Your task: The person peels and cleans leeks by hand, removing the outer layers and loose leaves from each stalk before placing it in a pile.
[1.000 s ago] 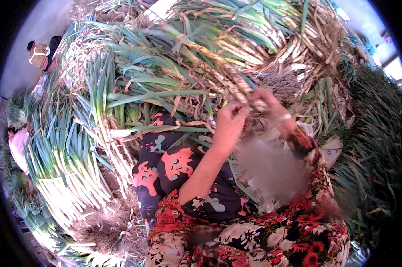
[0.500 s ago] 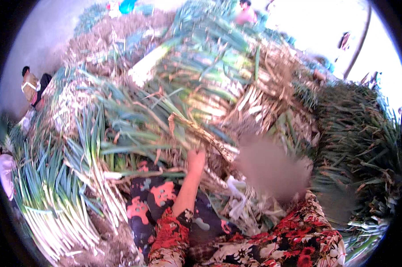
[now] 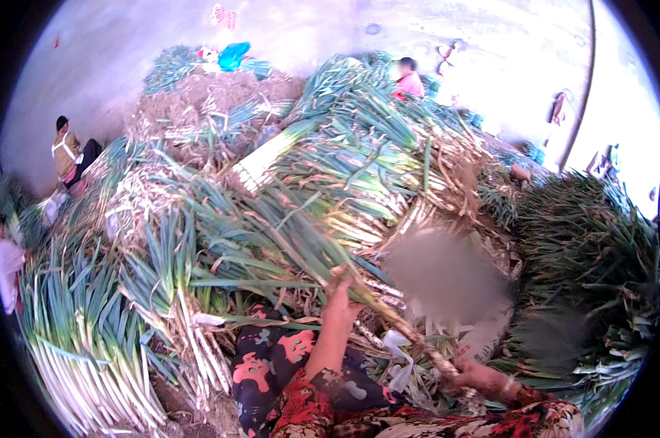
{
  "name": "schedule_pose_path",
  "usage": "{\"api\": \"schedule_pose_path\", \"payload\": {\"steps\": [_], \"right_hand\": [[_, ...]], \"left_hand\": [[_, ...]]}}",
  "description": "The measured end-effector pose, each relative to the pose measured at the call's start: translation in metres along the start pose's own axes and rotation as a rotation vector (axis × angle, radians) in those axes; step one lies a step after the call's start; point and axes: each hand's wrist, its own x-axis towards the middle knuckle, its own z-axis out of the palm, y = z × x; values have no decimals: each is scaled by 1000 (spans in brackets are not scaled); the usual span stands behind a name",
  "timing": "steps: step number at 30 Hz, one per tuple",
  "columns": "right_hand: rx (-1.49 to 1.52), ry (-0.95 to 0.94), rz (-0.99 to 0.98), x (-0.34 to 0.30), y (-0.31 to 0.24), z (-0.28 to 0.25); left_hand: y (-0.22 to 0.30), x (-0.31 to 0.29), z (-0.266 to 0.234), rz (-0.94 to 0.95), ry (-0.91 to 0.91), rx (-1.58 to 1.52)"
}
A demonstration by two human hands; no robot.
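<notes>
A long leek with a brownish, dirty stalk slants across in front of me. Around its upper stalk, where the green leaves begin, my left hand is closed. At the root end, lower right, my right hand grips the same leek, its fingers partly hidden by the stalk. Beneath my left forearm is dark patterned cloth over my lap. A white plastic scrap lies just below the stalk. A grey blur covers the spot above my right hand.
Heaped leeks rise ahead. Cleaned leeks with white stalks lie at left, and a dark green stack stands at right. One person sits far left, another behind the heap. A blue bag tops the far pile.
The view has tilted up, showing more wall. The leek now slants down to the right, and my right hand shows on its root end. My left hand still grips the upper stalk.
</notes>
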Motion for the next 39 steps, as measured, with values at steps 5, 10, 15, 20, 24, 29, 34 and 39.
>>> {"api": "schedule_pose_path", "payload": {"steps": [5,10,15,20,24,29,34,39], "right_hand": [[233,139,54,-83,2,-5],[-494,-21,64,-20,54,-11],[-170,175,-130,64,36,8],[304,404,-594,165,-86,50],[72,465,-715,215,-115,37],[-345,568,-730,220,-83,26],[-757,608,-209,200,126,-48],[-984,529,-188,160,150,-51]], "left_hand": [[-26,2,42,113,-432,34],[22,9,46,271,-259,-66],[33,13,65,253,-152,-104],[32,23,21,202,-136,-87],[21,27,20,265,-229,-11],[19,33,5,171,53,-39],[24,39,2,186,11,43],[36,28,4,232,-91,-17]]}}
